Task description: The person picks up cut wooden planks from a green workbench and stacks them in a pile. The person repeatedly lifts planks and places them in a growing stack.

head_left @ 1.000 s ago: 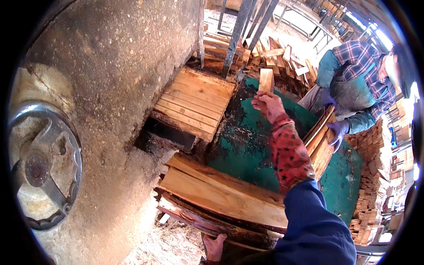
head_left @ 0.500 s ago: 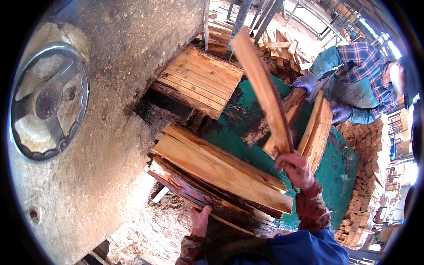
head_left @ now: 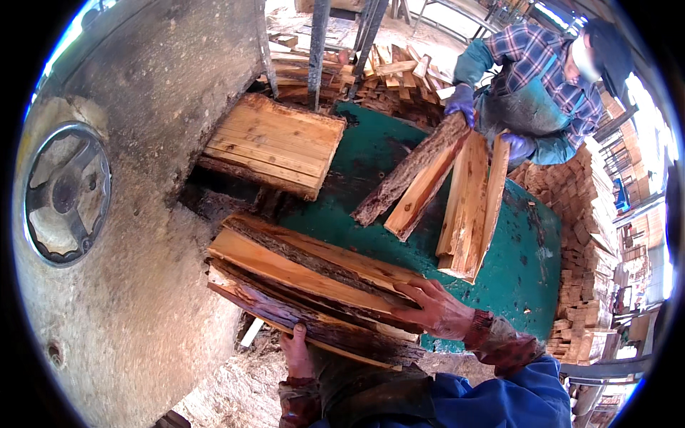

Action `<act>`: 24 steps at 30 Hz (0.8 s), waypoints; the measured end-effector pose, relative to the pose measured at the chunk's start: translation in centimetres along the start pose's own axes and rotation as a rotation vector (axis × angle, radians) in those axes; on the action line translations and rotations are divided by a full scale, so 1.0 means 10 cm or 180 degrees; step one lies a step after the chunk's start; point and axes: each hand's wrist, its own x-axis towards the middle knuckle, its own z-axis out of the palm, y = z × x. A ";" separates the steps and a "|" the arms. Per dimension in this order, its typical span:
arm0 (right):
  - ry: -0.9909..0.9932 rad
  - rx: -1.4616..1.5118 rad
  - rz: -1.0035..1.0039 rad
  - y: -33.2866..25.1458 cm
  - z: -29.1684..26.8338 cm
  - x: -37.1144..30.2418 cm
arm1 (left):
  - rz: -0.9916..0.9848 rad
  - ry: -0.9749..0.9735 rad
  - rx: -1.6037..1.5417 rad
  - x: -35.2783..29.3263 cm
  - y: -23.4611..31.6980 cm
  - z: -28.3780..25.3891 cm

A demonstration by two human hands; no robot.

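Several long bark-edged wood slabs (head_left: 285, 260) lie side by side in a stack at the near edge of the green table (head_left: 528, 235). My left hand (head_left: 297, 351) grips the nearest slab (head_left: 307, 321), its thumb on the bark and its other fingers hidden underneath. On the right end of the stack rests my right hand (head_left: 437, 310), fingers stretched out over the slabs. Across the table a person in purple gloves (head_left: 460, 103) holds more slabs (head_left: 467, 207), fanned out with their lower ends toward me.
A big machine panel with a handwheel (head_left: 68, 192) stands on the left. Beside it sits a block of sawn boards (head_left: 275, 143). Metal posts (head_left: 319, 53) rise behind the table. Stacked wood pieces (head_left: 585, 250) line the right, and loose offcuts (head_left: 399, 75) are heaped at the back.
My right hand has lowered the slab it held upright onto the stack and loosened its fingers. My left hand keeps its grip. The other person's slabs have spread apart, and the view has shifted right.
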 end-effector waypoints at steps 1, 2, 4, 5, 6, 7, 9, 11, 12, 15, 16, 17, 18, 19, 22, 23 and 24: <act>0.0002 0.0110 0.0021 -0.01 -0.01 -0.04 | 0.0003 0.0043 -0.0108 -0.03 0.02 0.02; -0.0003 0.0197 0.0058 -0.05 -0.03 -0.08 | -0.0002 0.0063 -0.0234 -0.05 0.05 0.05; 0.0025 0.0284 0.0130 -0.10 -0.05 -0.13 | -0.0008 0.0028 -0.0353 -0.08 0.09 0.10; 0.0058 0.0296 0.0143 -0.12 -0.05 -0.11 | 0.0002 -0.0006 -0.0344 -0.09 0.13 0.10; 0.0088 0.0308 0.0150 -0.14 -0.05 -0.10 | 0.0013 -0.0036 -0.0337 -0.09 0.15 0.10; 0.0155 0.0442 0.0191 -0.15 -0.05 -0.09 | -0.0162 0.0235 -0.0242 -0.04 0.07 0.07; 0.0279 0.0735 0.0249 -0.19 -0.04 -0.05 | 0.0007 0.0020 -0.0192 0.04 -0.03 -0.02; 0.0378 0.0835 0.0284 -0.19 0.02 -0.01 | 0.0102 -0.0019 -0.0056 0.09 -0.13 -0.07; 0.0418 0.0788 0.0294 -0.16 0.09 0.01 | 0.0112 0.0048 0.0056 0.11 -0.17 -0.09; 0.0433 0.0724 0.0353 -0.14 0.12 0.09 | 0.0142 0.0085 0.0206 0.09 -0.14 -0.09; 0.0421 0.0714 0.0378 -0.14 0.11 0.11 | 0.0152 0.0070 0.0224 0.08 -0.11 -0.07; 0.0334 0.0710 0.0391 -0.13 0.09 0.14 | 0.0119 -0.0024 -0.0056 0.09 -0.09 -0.05; 0.0247 0.0705 0.0403 -0.13 0.06 0.16 | 0.0135 0.0035 -0.0118 0.08 -0.07 -0.03; 0.0160 0.0698 0.0416 -0.12 0.03 0.19 | 0.0151 0.0093 -0.0180 0.06 -0.05 0.01; -0.0110 0.0605 0.0414 -0.12 -0.07 0.30 | 0.0367 0.0082 -0.0045 0.10 -0.09 -0.04; -0.0191 0.0582 0.0436 -0.10 -0.07 0.33 | 0.0459 0.0059 -0.0068 0.13 -0.12 -0.04; -0.0272 0.0558 0.0459 -0.08 -0.05 0.35 | 0.0551 0.0036 -0.0091 0.14 -0.13 -0.05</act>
